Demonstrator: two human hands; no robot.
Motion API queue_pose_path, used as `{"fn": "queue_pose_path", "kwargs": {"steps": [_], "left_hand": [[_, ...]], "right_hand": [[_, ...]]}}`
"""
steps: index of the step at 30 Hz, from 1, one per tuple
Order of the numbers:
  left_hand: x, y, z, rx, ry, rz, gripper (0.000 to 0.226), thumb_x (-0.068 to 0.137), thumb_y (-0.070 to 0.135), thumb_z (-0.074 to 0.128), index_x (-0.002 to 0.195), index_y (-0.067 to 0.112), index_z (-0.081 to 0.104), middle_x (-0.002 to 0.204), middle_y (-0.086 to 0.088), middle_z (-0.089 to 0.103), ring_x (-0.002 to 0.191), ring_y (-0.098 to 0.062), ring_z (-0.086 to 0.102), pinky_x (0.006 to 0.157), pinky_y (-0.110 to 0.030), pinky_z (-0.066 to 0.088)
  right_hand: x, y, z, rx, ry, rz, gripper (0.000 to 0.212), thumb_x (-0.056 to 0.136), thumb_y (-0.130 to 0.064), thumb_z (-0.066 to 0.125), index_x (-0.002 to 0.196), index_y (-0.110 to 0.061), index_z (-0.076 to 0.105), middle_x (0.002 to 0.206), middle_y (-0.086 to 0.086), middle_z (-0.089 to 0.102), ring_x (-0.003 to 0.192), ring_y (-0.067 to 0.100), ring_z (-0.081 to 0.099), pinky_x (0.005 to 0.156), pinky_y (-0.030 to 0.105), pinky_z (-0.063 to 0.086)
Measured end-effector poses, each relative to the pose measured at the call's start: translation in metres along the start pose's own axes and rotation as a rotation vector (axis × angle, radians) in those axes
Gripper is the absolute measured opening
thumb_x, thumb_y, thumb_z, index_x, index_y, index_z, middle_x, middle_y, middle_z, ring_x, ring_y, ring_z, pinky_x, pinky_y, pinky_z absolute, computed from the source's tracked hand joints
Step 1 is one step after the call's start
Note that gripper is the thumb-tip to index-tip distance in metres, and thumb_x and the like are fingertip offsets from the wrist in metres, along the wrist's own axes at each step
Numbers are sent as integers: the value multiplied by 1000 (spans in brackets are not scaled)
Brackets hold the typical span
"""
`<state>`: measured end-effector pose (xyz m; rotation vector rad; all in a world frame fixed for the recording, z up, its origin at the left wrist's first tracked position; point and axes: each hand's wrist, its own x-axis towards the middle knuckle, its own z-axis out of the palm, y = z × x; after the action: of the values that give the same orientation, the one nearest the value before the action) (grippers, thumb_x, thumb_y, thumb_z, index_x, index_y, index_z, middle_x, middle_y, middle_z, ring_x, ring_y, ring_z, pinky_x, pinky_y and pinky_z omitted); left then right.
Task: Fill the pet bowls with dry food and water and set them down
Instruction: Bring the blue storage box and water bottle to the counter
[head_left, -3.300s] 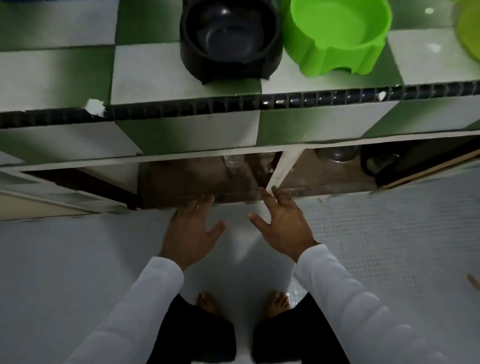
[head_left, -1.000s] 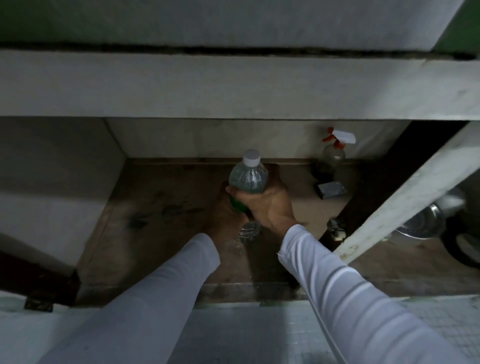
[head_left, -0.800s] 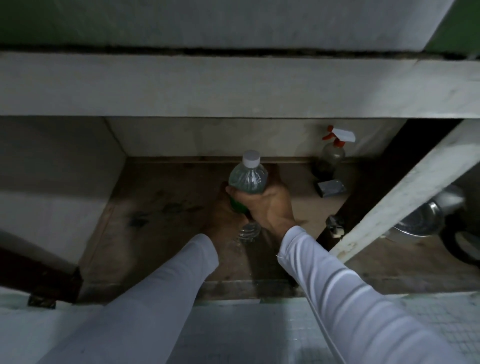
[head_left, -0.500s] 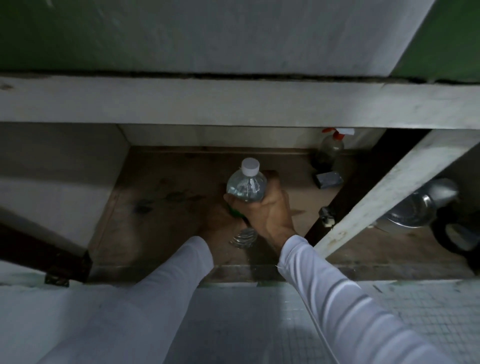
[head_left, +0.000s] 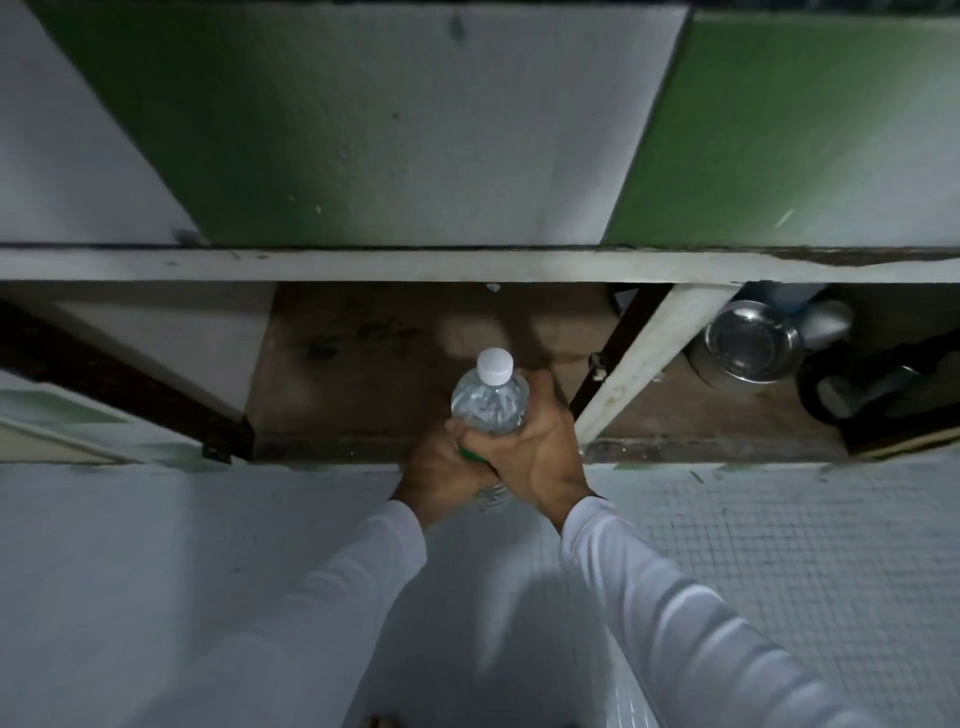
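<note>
Dim light, green-and-white tiled counter front (head_left: 363, 130), open brown cupboard shelf (head_left: 363, 364), pale tiled floor (head_left: 779, 545)

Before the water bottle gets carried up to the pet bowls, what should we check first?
1. Cap on the water bottle: ok, white cap is on.
2. Right hand grips the bottle: ok.
3. Left hand holds lower down: ok.
4. Bottle out of the cabinet: ok, at its front edge.
5. Water inside: cannot tell how much.
6. Pet bowls ready: cannot tell, out of view.
</note>
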<state>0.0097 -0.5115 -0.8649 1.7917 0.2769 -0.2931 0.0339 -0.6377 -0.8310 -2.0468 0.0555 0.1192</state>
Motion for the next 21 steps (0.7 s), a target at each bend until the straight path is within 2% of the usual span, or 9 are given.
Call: {"fn": "queue_pose_path", "kwargs": {"steps": [3, 5, 7, 10, 13, 15, 18, 21], "left_hand": [[-37, 25, -4, -43, -16, 20, 41, 65, 14, 89, 97, 35, 77, 102, 3, 79, 101, -18, 75, 89, -40, 61], [-63, 40, -8, -72, -34, -19, 47, 66, 10, 90, 107, 28, 75, 102, 2, 79, 99, -17, 75, 84, -36, 61], [-85, 57, -11, -20, -40, -21, 63, 62, 26, 92, 120, 18, 69, 106, 9, 77, 99, -7, 73, 83, -25, 58], [-120, 92, -19, 66, -58, -34, 89, 56, 51, 90, 133, 21, 58, 118, 12, 72, 108, -7, 69, 92, -26, 57], [-154, 136, -27, 88, -63, -37, 91, 57, 56, 86, 135, 23, 56, 120, 14, 70, 108, -2, 68, 87, -14, 54], [-171, 164, -33, 60, -68, -24, 93, 57, 54, 88, 138, 22, 55, 122, 13, 69, 109, 0, 67, 89, -15, 55], [-198, 214, -44, 124, -82, -16, 93, 56, 62, 82, 137, 25, 53, 120, 15, 68, 107, 1, 66, 87, -13, 53], [-219, 266, -54, 84, -74, 3, 92, 56, 60, 82, 134, 17, 56, 116, 9, 71, 106, -6, 69, 85, -16, 56]], "right_hand": [[-31, -29, -20, -9, -34, 43, 92, 52, -65, 86, 126, -28, 47, 115, -9, 63, 104, 13, 64, 91, 32, 58], [-55, -54, -36, 13, -41, 84, 95, 52, -65, 86, 130, -29, 45, 119, -7, 62, 109, 15, 63, 95, 37, 57], [-73, -75, -49, 14, -58, 124, 100, 52, -66, 86, 135, -30, 42, 126, -5, 60, 116, 19, 61, 99, 42, 55], [-99, -118, -75, -24, -105, 188, 102, 55, -69, 85, 138, -31, 38, 132, -3, 57, 122, 22, 58, 103, 46, 53], [-121, -165, -104, -30, -134, 203, 94, 61, -64, 86, 135, -33, 37, 129, -7, 57, 120, 20, 59, 103, 46, 53], [-133, -196, -123, -23, -118, 194, 90, 62, -59, 89, 132, -34, 39, 124, -9, 58, 116, 18, 60, 101, 44, 54], [-149, -249, -153, -26, -91, 173, 88, 60, -59, 89, 129, -35, 40, 123, -7, 60, 115, 19, 60, 99, 45, 55], [-160, -298, -181, -18, -63, 157, 83, 60, -54, 90, 124, -37, 41, 118, -9, 60, 110, 17, 60, 96, 41, 56]]}}
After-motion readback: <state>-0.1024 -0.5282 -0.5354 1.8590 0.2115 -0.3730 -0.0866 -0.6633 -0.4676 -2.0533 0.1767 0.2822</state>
